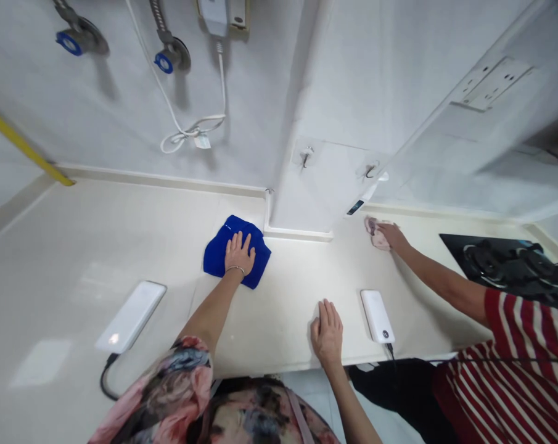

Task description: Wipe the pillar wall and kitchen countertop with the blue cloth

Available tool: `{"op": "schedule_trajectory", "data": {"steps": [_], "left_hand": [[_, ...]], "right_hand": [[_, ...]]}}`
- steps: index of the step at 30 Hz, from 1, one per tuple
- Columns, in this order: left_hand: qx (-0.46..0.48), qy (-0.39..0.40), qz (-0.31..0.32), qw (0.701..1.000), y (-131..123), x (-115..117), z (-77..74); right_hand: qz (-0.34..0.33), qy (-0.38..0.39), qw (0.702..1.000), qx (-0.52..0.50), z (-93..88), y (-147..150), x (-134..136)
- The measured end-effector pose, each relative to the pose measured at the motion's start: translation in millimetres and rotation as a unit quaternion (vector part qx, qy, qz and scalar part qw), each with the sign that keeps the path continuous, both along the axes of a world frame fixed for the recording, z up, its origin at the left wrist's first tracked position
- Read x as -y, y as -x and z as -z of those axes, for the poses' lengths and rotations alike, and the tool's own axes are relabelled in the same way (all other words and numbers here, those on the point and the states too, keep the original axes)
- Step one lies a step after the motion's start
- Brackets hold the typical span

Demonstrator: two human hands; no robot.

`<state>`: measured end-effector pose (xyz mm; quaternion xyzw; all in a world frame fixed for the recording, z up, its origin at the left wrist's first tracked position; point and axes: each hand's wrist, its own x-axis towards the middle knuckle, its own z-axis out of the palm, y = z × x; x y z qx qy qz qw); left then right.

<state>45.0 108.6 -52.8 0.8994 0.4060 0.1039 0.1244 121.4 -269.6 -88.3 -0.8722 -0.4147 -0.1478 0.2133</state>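
My left hand point(240, 254) lies flat with its fingers spread on a folded blue cloth point(216, 256), pressing it against the cream countertop point(279, 314). A thin bracelet circles that wrist. Near the counter's front edge rests my right hand point(328, 333), palm down and holding nothing, its fingers stretched out and the thumb apart on the left. To the left of my left forearm lies a white power bank point(133, 316) with a black cable. Another white power bank point(377, 316) is just right of my right hand.
At the right, a person in a red striped shirt point(514, 364) reaches a hand point(393, 237) onto a pinkish cloth point(379, 239). Beyond is a black gas hob point(505, 262). A wall corner point(306, 209) juts onto the counter. Valves point(164, 61) and a looped white cable point(186, 132) are on the wall.
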Motion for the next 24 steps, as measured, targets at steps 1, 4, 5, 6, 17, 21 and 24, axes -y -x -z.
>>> {"op": "schedule_trajectory", "data": {"steps": [1, 4, 5, 6, 17, 21, 24], "left_hand": [[0.005, 0.000, -0.006, 1.000, -7.4, -9.7, -0.3], [0.013, -0.001, 0.004, 1.000, -27.8, -38.1, -0.8], [0.015, -0.004, 0.016, 1.000, -34.0, -47.0, -0.5], [0.017, -0.007, 0.032, 0.999, -39.7, -55.3, 0.0], [0.048, -0.005, 0.140, 0.989, -88.9, -123.2, 6.4], [0.048, 0.010, 0.131, 0.990, -107.2, -142.5, 3.4], [0.066, 0.011, 0.112, 0.991, -119.1, -151.1, 0.3]], "right_hand": [[-0.002, 0.003, 1.000, 0.000, -0.3, 0.0, 0.0], [-0.004, 0.004, 1.000, -0.001, -1.3, 0.3, -0.4], [-0.003, 0.003, 1.000, -0.002, -1.6, 0.4, -0.6], [-0.002, 0.004, 1.000, -0.003, -1.8, 0.6, -0.8], [0.011, 0.025, 0.999, -0.025, -9.5, 2.9, -2.8], [0.009, 0.029, 0.999, -0.023, -9.3, 3.3, -3.1], [0.012, 0.035, 0.999, -0.023, -9.5, 3.2, -3.5]]}}
